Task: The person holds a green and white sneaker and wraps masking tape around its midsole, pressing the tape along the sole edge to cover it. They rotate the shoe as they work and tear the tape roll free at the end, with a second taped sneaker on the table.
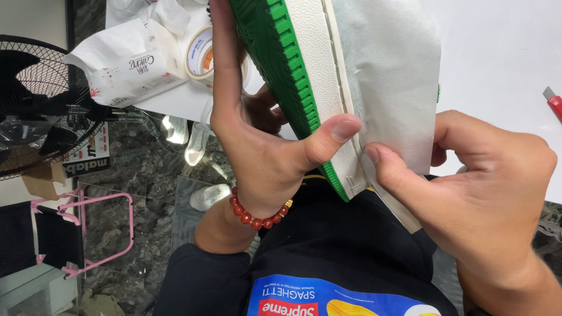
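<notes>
**Shoe held over the lap**

I see a fan far left. My left hand grips the shoe, thumb on its sole; my right hand pinches the wipe against its side.

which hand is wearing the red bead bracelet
The left hand, which grips the green-soled shoe with its thumb on the white sidewall. The right hand, pinching the white paper, shows no bracelet.

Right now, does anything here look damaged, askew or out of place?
Nothing looks damaged. The left hand grips a shoe turned sideways, green sole showing, while the right hand presses white paper against its side. A red utility knife lies at the table's edge.
</notes>
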